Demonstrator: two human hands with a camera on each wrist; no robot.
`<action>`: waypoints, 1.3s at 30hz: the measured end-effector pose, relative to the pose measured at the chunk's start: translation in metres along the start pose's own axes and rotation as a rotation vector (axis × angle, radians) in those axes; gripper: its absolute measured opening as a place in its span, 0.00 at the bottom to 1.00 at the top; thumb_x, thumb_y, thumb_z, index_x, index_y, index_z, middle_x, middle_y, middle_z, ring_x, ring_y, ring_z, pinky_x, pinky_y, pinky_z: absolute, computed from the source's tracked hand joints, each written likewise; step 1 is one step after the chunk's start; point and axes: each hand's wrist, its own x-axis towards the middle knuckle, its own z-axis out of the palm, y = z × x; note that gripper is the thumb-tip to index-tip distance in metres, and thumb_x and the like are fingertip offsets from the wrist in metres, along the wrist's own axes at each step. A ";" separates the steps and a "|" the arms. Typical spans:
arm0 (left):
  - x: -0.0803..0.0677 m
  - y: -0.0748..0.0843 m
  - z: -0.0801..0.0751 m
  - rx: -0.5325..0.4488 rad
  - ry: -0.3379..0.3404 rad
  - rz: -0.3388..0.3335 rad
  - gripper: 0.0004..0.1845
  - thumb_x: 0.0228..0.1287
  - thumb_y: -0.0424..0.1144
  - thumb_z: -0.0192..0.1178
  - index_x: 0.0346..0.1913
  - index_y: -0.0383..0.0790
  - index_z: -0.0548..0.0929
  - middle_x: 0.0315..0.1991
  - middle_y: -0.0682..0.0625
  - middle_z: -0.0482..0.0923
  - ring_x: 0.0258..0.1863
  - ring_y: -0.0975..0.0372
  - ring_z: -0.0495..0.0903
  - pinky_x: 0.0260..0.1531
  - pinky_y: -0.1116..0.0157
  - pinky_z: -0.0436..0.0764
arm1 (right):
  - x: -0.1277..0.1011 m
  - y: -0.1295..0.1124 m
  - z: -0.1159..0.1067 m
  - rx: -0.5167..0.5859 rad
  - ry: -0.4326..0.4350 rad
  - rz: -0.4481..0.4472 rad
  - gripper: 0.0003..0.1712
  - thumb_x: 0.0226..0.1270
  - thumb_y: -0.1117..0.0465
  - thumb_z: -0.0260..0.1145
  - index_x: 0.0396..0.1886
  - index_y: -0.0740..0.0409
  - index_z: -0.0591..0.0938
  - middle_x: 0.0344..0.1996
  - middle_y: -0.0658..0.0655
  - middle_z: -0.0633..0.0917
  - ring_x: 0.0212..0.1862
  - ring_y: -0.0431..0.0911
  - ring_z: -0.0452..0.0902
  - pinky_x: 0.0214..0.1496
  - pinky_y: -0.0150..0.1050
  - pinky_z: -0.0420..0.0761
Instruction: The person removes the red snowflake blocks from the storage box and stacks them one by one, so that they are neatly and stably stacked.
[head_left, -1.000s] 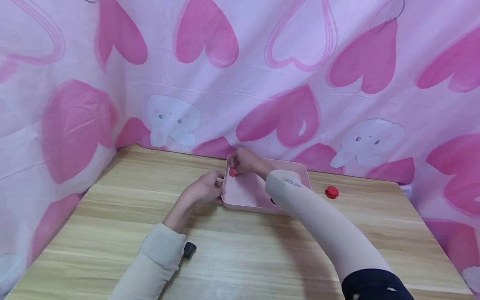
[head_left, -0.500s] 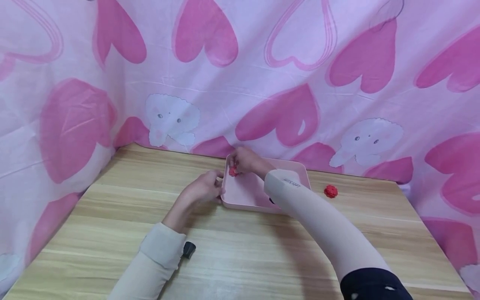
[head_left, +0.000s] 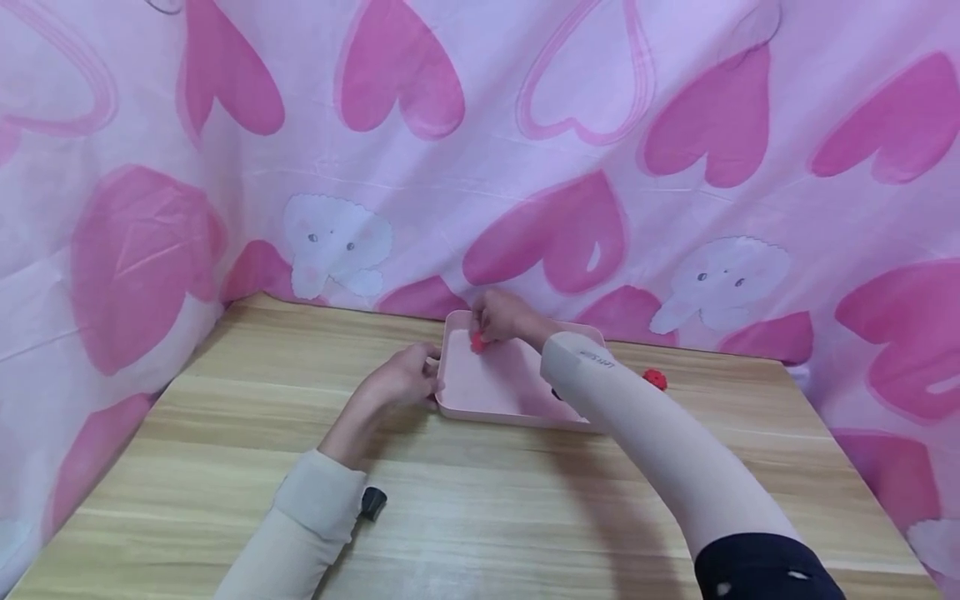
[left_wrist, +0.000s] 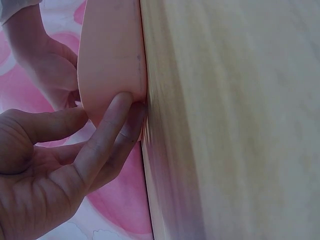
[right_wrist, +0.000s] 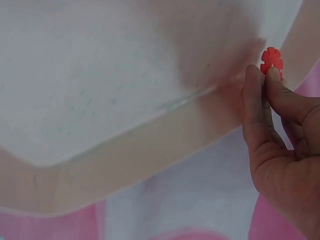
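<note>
A shallow pink tray [head_left: 510, 392] sits on the wooden table near the back curtain. My left hand [head_left: 405, 379] grips its left rim; in the left wrist view the fingers [left_wrist: 112, 127] press on the tray's outer wall [left_wrist: 110, 55]. My right hand [head_left: 504, 317] is over the tray's far left corner and pinches a small red gear-shaped piece [head_left: 477, 342] between thumb and forefinger. The right wrist view shows that piece [right_wrist: 272, 59] held just above the tray's floor [right_wrist: 100, 95] by my right hand [right_wrist: 264, 75].
A second red piece [head_left: 655, 379] lies on the table right of the tray. The wooden table [head_left: 480, 508] is walled at the back and both sides by a pink heart-print curtain [head_left: 525, 167]. A small black object [head_left: 372, 502] sits by my left sleeve.
My right hand has carried the red piece slightly to the right, further over the tray's floor. The left hand keeps its grip on the rim. The view has shifted a little.
</note>
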 end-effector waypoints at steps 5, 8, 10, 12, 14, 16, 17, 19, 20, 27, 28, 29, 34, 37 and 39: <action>-0.002 -0.001 0.001 0.014 0.008 0.014 0.28 0.77 0.21 0.53 0.77 0.22 0.65 0.54 0.28 0.82 0.43 0.51 0.89 0.45 0.58 0.94 | -0.011 0.013 -0.013 0.005 0.006 0.038 0.05 0.63 0.71 0.76 0.38 0.63 0.89 0.33 0.56 0.89 0.35 0.45 0.81 0.35 0.31 0.85; -0.002 0.000 0.001 0.014 0.005 0.015 0.28 0.77 0.21 0.53 0.76 0.22 0.65 0.55 0.27 0.82 0.43 0.52 0.89 0.45 0.58 0.94 | -0.019 0.023 -0.021 0.038 0.006 0.080 0.05 0.64 0.72 0.74 0.39 0.65 0.88 0.30 0.56 0.87 0.30 0.44 0.82 0.34 0.33 0.90; -0.002 0.000 0.001 0.010 0.000 0.014 0.28 0.77 0.21 0.53 0.77 0.22 0.65 0.56 0.27 0.82 0.44 0.52 0.88 0.45 0.58 0.94 | -0.024 0.030 -0.025 0.092 -0.012 0.111 0.05 0.65 0.73 0.73 0.40 0.67 0.87 0.30 0.58 0.87 0.29 0.44 0.83 0.36 0.36 0.93; -0.001 0.000 0.001 0.004 -0.001 0.012 0.28 0.77 0.21 0.53 0.77 0.22 0.65 0.56 0.27 0.82 0.45 0.51 0.88 0.46 0.58 0.94 | -0.029 0.038 -0.029 0.135 -0.020 0.138 0.05 0.66 0.74 0.73 0.41 0.68 0.86 0.31 0.61 0.89 0.28 0.45 0.84 0.37 0.39 0.94; -0.001 0.000 0.001 0.000 -0.001 0.011 0.29 0.77 0.21 0.52 0.77 0.22 0.65 0.57 0.27 0.82 0.46 0.50 0.88 0.46 0.58 0.94 | -0.035 0.046 -0.033 0.163 -0.019 0.152 0.05 0.67 0.75 0.73 0.41 0.69 0.86 0.33 0.64 0.90 0.28 0.46 0.85 0.37 0.41 0.95; -0.001 0.000 0.001 0.001 -0.005 0.020 0.29 0.76 0.20 0.52 0.77 0.22 0.64 0.56 0.26 0.82 0.47 0.49 0.89 0.45 0.58 0.94 | -0.042 0.054 -0.036 0.165 -0.012 0.166 0.05 0.67 0.75 0.73 0.40 0.69 0.85 0.35 0.65 0.90 0.30 0.47 0.86 0.38 0.42 0.95; -0.002 0.001 0.001 0.001 -0.004 0.024 0.29 0.76 0.20 0.52 0.77 0.22 0.64 0.56 0.26 0.82 0.47 0.48 0.89 0.45 0.58 0.94 | -0.045 0.058 -0.039 0.168 -0.009 0.172 0.05 0.67 0.76 0.73 0.41 0.69 0.85 0.36 0.66 0.90 0.31 0.48 0.87 0.39 0.43 0.95; -0.002 0.001 0.001 0.000 -0.005 0.029 0.29 0.75 0.20 0.52 0.77 0.21 0.64 0.56 0.26 0.82 0.46 0.49 0.89 0.45 0.58 0.94 | -0.052 0.067 -0.042 0.171 -0.006 0.182 0.06 0.66 0.77 0.72 0.41 0.69 0.86 0.38 0.67 0.90 0.34 0.51 0.89 0.40 0.44 0.96; -0.003 0.000 0.001 0.001 -0.006 0.033 0.29 0.75 0.20 0.52 0.77 0.21 0.64 0.56 0.26 0.83 0.45 0.49 0.89 0.44 0.58 0.94 | -0.055 0.072 -0.044 0.169 -0.005 0.183 0.07 0.66 0.78 0.71 0.42 0.69 0.86 0.40 0.67 0.90 0.35 0.52 0.89 0.41 0.45 0.96; -0.003 -0.001 0.002 -0.032 -0.011 0.041 0.30 0.75 0.19 0.52 0.77 0.20 0.63 0.57 0.25 0.82 0.43 0.50 0.89 0.44 0.58 0.95 | -0.078 0.104 -0.056 0.123 -0.002 0.189 0.08 0.65 0.79 0.70 0.42 0.70 0.87 0.42 0.67 0.90 0.37 0.51 0.87 0.41 0.45 0.95; -0.003 -0.001 0.002 -0.029 -0.014 0.045 0.30 0.75 0.20 0.52 0.77 0.20 0.63 0.57 0.25 0.82 0.43 0.50 0.89 0.44 0.58 0.95 | -0.082 0.108 -0.058 0.125 -0.006 0.201 0.07 0.66 0.79 0.70 0.42 0.69 0.86 0.42 0.66 0.90 0.37 0.50 0.87 0.40 0.44 0.95; -0.003 -0.001 0.001 -0.026 -0.015 0.045 0.30 0.76 0.20 0.52 0.77 0.20 0.62 0.57 0.25 0.82 0.43 0.50 0.89 0.44 0.58 0.95 | -0.085 0.112 -0.059 0.132 -0.009 0.205 0.07 0.66 0.79 0.69 0.41 0.70 0.86 0.41 0.67 0.90 0.36 0.50 0.87 0.39 0.43 0.95; -0.004 -0.002 0.000 -0.004 -0.020 0.042 0.29 0.76 0.21 0.52 0.77 0.20 0.63 0.55 0.26 0.82 0.43 0.52 0.89 0.44 0.58 0.95 | -0.101 0.126 -0.065 0.125 -0.023 0.232 0.05 0.67 0.78 0.69 0.39 0.69 0.83 0.41 0.67 0.90 0.36 0.50 0.89 0.39 0.43 0.95; -0.003 -0.002 -0.001 -0.012 -0.031 0.043 0.29 0.76 0.21 0.51 0.77 0.20 0.63 0.55 0.26 0.82 0.43 0.52 0.88 0.45 0.57 0.95 | -0.110 0.135 -0.068 0.118 -0.023 0.252 0.05 0.68 0.77 0.70 0.40 0.69 0.83 0.41 0.67 0.88 0.35 0.52 0.89 0.41 0.45 0.96; -0.002 -0.002 0.000 -0.014 -0.035 0.041 0.29 0.77 0.21 0.51 0.78 0.20 0.63 0.55 0.26 0.82 0.44 0.52 0.88 0.45 0.57 0.95 | -0.117 0.141 -0.070 0.147 -0.021 0.270 0.05 0.68 0.77 0.69 0.41 0.70 0.82 0.41 0.68 0.88 0.35 0.53 0.90 0.42 0.48 0.96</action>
